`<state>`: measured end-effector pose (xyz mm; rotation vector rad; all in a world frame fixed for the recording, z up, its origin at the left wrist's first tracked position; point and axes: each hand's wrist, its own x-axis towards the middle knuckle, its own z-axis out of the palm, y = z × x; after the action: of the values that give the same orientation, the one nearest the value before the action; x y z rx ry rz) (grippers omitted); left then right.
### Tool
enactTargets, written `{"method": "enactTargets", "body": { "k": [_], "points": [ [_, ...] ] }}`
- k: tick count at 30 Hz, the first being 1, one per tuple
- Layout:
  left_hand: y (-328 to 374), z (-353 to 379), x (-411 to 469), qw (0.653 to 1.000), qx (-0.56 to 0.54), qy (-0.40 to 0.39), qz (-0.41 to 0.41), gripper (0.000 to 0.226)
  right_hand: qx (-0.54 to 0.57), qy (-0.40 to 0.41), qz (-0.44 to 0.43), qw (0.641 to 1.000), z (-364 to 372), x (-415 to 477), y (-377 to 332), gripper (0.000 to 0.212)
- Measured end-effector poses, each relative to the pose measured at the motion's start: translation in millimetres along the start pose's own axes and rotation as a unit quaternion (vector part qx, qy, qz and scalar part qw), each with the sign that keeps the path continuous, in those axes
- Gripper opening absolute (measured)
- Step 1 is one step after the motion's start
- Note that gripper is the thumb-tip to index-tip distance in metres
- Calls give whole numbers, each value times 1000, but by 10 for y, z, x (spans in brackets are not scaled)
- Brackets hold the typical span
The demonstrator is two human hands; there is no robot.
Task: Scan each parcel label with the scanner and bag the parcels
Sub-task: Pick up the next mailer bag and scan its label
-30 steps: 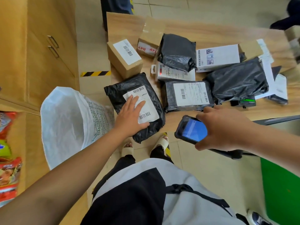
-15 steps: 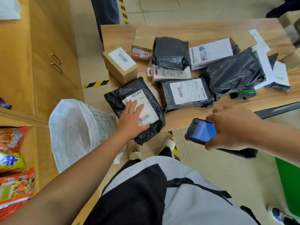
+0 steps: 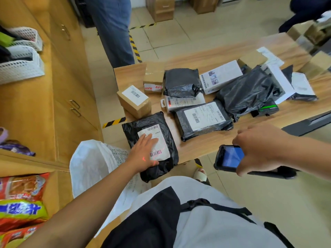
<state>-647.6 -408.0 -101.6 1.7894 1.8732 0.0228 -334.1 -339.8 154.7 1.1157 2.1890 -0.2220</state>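
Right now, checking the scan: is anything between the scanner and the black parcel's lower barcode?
Nothing visible between the black handheld scanner and the lower barcode: the left hand rests on the white label beside it.

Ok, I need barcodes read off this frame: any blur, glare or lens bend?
Head view: soft even light, no hard shadows. Head view: the wide lens slants the cabinets, and boxes at top right are smeared. Head view: the label under the left hand shows bars but no legible print, red scan light across its lower barcode; the scanner in the right hand has screen glare.
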Motion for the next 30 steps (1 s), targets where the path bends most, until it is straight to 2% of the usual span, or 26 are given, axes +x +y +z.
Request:
{"method": "enactTargets", "body": {
  "k": [5,13,20,24,27,30],
  "points": [
    [-5,-24,-22,1000,1,6,8,103,9,-10,8,1000,26,4,2,53],
    [-21,64,-26,1000,2,13,-13,103,-52,-7,-13,999,-101,114,-95,52],
    [-72,102,-61,998,-46,21,-22,107,-77,1,-22,997,-144,194,-136,61],
    [-105,121,-126,996,-73,32,-41,108,-72,1,-26,997,-150,214,-192,57],
    [-78,72,-143,997,-60,14,-51,104,-69,-3,-18,997,-174,185,-248,53],
    [-39,-87,-85,998,4,-37,-41,98,-51,2,-2,999,-204,140,-267,52]
  ]
}}
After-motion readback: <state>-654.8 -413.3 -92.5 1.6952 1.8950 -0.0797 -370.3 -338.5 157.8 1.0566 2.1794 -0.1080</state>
